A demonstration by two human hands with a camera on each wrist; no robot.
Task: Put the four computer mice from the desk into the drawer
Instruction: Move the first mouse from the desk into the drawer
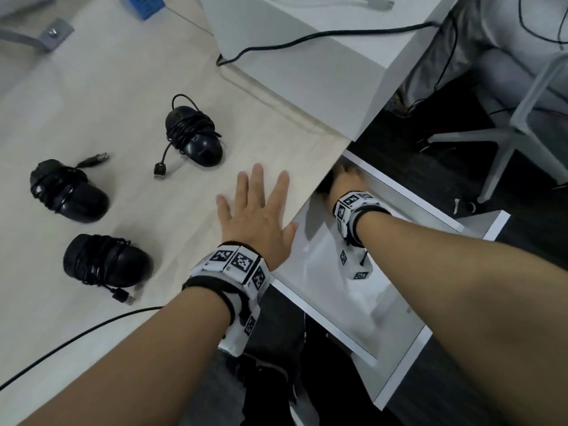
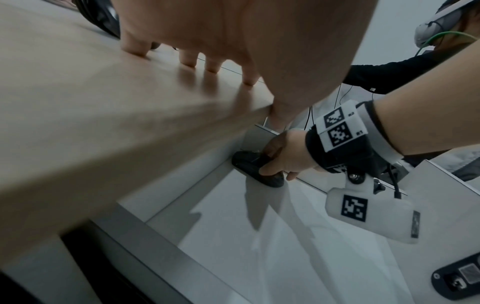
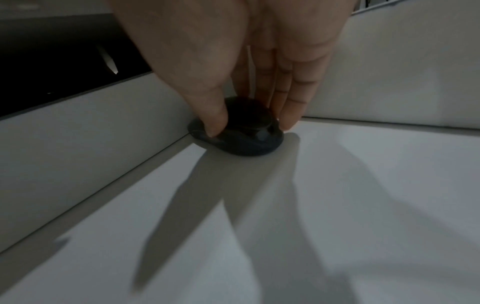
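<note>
Three black mice with cords wound round them lie on the pale wooden desk (image 1: 129, 72): one at the back (image 1: 196, 133), one at the left (image 1: 69, 192), one nearest me (image 1: 106, 261). My left hand (image 1: 255, 207) lies flat on the desk by its right edge, fingers spread and straight. My right hand (image 1: 344, 179) reaches into the far corner of the open white drawer (image 1: 436, 342) and holds a fourth black mouse (image 3: 239, 133) (image 2: 257, 166) between thumb and fingers, the mouse resting on the drawer floor against the side wall.
A white box (image 1: 295, 50) with a black cable (image 1: 307, 41) over it stands at the back of the desk. Another black cable (image 1: 76, 333) runs along the near desk edge. A grey chair base (image 1: 507, 136) stands on the dark floor to the right.
</note>
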